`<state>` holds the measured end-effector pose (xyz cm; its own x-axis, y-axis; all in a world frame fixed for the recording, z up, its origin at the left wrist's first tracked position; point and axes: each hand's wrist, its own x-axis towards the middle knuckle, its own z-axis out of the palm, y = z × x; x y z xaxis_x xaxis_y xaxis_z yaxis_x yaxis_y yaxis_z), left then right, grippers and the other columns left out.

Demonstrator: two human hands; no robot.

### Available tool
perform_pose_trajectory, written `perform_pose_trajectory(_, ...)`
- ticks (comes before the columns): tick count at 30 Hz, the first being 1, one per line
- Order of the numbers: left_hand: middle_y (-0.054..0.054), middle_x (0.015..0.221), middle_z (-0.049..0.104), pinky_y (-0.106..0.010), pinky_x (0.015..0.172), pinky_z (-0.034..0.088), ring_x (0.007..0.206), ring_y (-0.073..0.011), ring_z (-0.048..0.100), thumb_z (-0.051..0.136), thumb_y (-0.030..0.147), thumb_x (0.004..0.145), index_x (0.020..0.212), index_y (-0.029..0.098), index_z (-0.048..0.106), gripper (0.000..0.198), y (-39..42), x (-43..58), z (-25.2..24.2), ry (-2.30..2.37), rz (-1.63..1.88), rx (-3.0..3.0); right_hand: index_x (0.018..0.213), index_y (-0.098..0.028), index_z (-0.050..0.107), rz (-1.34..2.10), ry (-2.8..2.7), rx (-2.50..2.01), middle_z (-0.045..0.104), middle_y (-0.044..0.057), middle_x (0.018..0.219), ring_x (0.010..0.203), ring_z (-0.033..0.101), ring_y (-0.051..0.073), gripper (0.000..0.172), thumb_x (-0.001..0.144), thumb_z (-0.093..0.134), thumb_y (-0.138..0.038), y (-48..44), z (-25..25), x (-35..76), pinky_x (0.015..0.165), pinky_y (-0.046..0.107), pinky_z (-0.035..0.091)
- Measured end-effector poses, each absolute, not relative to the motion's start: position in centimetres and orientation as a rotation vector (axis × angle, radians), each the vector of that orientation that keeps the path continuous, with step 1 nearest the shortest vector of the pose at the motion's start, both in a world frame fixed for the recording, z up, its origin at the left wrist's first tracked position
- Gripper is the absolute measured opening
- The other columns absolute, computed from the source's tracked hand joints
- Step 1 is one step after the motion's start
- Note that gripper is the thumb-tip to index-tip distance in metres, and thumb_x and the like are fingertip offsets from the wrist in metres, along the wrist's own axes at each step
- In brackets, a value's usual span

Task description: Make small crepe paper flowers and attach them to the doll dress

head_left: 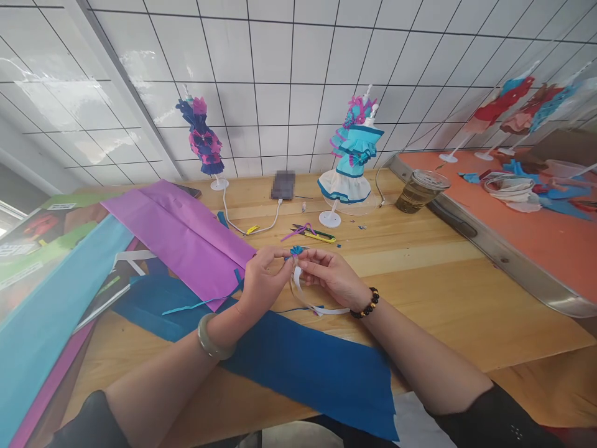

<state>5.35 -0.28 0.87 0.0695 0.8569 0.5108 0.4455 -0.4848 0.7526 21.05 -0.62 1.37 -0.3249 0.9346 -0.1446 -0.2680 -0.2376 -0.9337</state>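
Above the middle of the wooden table, my left hand and my right hand meet, fingertips pinched. Between them is a small blue pleated piece, fanned at the top. A narrow white strip curls down below the fingers toward my right wrist. Just beyond the hands lie yellow-handled thread snips with a purple ribbon scrap across them. Under my left forearm stretches a dark blue sheet; a purple sheet is left of that hand.
Two small dress forms, one in navy and pink and one in turquoise ruffles, stand at the back. Between them lies a dark device on a white cable. A cup of brown liquid stands right, beside an orange surface.
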Motion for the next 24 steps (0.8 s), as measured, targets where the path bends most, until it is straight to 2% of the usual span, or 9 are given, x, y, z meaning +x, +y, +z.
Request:
perform_pose_trajectory(8, -0.001, 0.080, 0.065, -0.028, 0.075, 0.046, 0.078, -0.0142, 0.060, 0.058, 0.024, 0.073, 0.079, 0.019, 0.061, 0.008, -0.43, 5.52, 1.15, 1.358, 1.322, 1.836, 0.075, -0.017, 0.063, 1.642, -1.168, -0.997, 0.052, -0.003, 0.058, 0.051, 0.043, 0.007, 0.019, 0.072, 0.062, -0.035, -0.80, 1.79, 21.01, 0.052, 0.021, 0.035)
perform_pose_trajectory(14, -0.001, 0.079, 0.067, -0.028, 0.074, 0.047, 0.077, -0.0155, 0.061, 0.059, 0.029, 0.072, 0.077, 0.019, 0.063, 0.012, -0.63, 5.62, 1.28, 1.358, 1.278, 1.736, 0.078, -0.016, 0.063, 1.496, -1.277, -1.084, 0.055, -0.002, 0.063, 0.050, 0.042, 0.006, 0.027, 0.067, 0.065, -0.041, -0.76, 1.86, 20.93, 0.051, 0.022, 0.034)
perform_pose_trajectory(24, -0.004, 0.081, 0.067, -0.032, 0.079, 0.047, 0.082, -0.0188, 0.061, 0.062, 0.029, 0.068, 0.079, 0.017, 0.065, 0.016, -0.24, 5.62, 0.32, 1.157, 1.262, 1.495, 0.071, -0.016, 0.060, 1.431, -1.298, -1.137, 0.051, -0.002, 0.058, 0.049, 0.039, 0.007, 0.026, 0.066, 0.064, -0.042, -0.73, 1.91, 21.03, 0.047, 0.022, 0.031)
